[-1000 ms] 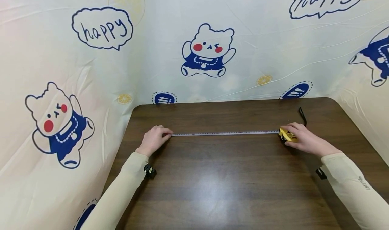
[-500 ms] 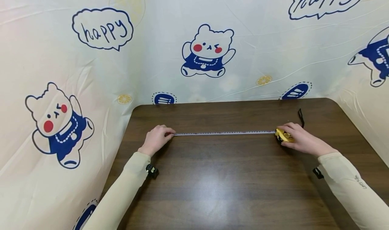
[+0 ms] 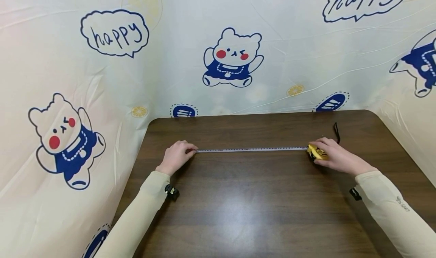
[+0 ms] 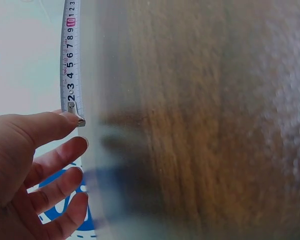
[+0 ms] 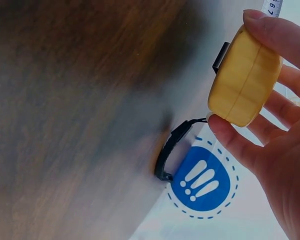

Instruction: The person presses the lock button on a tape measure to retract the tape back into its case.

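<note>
A yellow tape measure [image 3: 316,152] is held in my right hand [image 3: 335,156], its black wrist strap [image 3: 336,132] trailing behind. From its case the white blade [image 3: 252,149] runs straight leftward across the table to my left hand [image 3: 177,156]. In the left wrist view, the thumb and a mostly hidden finger pinch the blade's metal end hook [image 4: 81,122], while the other fingers [image 4: 60,192] spread loosely below. The right wrist view shows thumb and fingers curled round the yellow case [image 5: 245,75], with a short piece of blade beyond the thumb.
The brown wooden table [image 3: 252,205] lies under both hands, with a light reflection near its front. A patterned cloth [image 3: 177,61] with bears and "happy" lettering hangs behind and at the sides. Small cameras [image 3: 172,192] sit on both wrists.
My right hand has moved slightly left with the tape measure case, and my left hand a little right with the hook. The stretch of blade between them is somewhat shorter.
</note>
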The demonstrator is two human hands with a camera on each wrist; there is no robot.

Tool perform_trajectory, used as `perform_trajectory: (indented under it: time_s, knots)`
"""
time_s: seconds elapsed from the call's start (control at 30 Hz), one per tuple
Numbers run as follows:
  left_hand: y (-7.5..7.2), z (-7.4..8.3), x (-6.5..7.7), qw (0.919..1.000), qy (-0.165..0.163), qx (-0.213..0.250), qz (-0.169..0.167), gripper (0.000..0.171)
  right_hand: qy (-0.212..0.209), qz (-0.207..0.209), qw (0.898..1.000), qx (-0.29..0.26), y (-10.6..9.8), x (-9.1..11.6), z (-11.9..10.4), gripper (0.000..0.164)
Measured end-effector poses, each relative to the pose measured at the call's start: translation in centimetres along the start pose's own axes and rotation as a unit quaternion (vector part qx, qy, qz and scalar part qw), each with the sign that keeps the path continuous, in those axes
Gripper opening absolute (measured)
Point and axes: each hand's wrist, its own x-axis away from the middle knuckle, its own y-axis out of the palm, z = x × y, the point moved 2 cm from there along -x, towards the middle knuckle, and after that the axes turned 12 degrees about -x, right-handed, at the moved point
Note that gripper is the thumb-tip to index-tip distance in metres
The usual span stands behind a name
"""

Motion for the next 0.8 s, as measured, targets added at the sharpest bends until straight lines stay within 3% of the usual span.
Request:
perform_trajectory:
  time_s: [0.8]
  knots:
    - [0.24,-0.05,0.20,1.0000,-0.001,-0.002,0.000,0.014,-0.005,0.004,1.000,-0.001,0.27,-0.13,0.00,0.062]
